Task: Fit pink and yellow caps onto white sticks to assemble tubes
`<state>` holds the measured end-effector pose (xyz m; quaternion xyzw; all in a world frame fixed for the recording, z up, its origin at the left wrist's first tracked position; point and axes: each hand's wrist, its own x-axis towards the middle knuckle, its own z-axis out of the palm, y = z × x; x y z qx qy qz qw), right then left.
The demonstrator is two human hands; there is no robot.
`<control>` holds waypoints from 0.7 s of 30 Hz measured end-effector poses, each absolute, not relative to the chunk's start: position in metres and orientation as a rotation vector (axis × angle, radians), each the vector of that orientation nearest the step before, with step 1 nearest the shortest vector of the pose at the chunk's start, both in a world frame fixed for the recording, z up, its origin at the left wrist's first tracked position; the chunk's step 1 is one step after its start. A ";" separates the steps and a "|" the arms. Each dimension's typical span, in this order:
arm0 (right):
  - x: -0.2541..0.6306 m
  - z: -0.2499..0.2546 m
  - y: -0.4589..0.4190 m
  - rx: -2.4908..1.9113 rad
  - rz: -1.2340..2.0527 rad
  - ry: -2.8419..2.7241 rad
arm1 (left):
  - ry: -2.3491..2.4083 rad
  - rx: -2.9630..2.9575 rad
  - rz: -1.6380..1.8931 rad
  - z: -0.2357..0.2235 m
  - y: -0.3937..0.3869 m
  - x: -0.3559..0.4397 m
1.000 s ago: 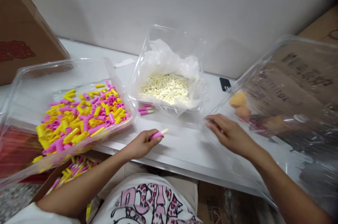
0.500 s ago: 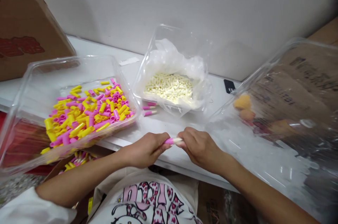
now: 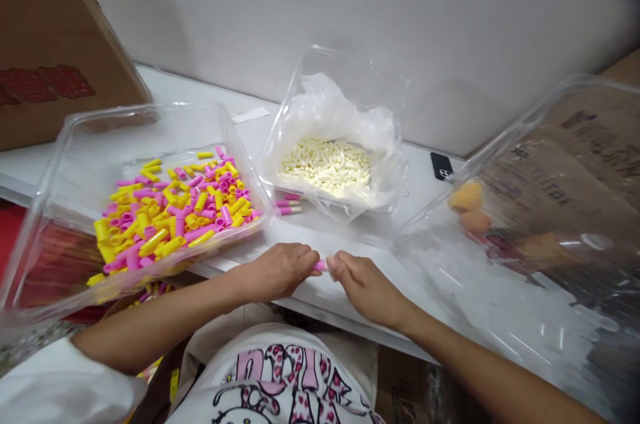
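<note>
A short pink plastic tube [image 3: 320, 266] spans the gap between my two hands above the table's front edge. My left hand [image 3: 281, 271] is closed round one end of it. The fingertips of my right hand [image 3: 367, 284] pinch the other end, where the tube's white tip is hidden by the fingers. Left of my hands, a clear plastic tub [image 3: 45, 211] holds many loose pink and yellow tubes [image 3: 175, 214]. Behind them, small pale-cream sticks [image 3: 327, 167] fill a bag-lined clear tub [image 3: 345, 71]. A few white-tipped pink tubes [image 3: 287, 209] lie between these tubs.
On the right, a large clear tub [image 3: 500, 144] leans close to my right forearm. A black phone [image 3: 441, 166] lies near the wall. Cardboard boxes stand at the back left [image 3: 50, 31] and under the table [image 3: 405, 384]. A white paper strip [image 3: 251, 115] rests behind the tubs.
My right hand has come in from the right, from near the large tub, and gripped the white end of the pink tube. That white end showed before and is now covered.
</note>
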<state>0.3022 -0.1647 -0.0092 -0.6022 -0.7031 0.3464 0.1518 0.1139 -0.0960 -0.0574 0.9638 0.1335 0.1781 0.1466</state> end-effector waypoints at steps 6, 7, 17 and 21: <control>0.314 -0.011 -0.159 -1.908 1.370 -1.898 | 0.485 2.902 0.504 -0.091 -0.097 0.129; 0.319 -0.007 -0.157 -1.924 1.175 -1.988 | 0.608 2.875 0.495 -0.096 -0.093 0.131; 0.348 0.036 -0.068 -1.920 0.263 -2.098 | 1.321 2.542 0.498 -0.118 -0.077 0.142; 0.342 0.012 -0.007 -1.953 0.253 -2.436 | 0.821 2.593 1.018 -0.076 -0.105 0.110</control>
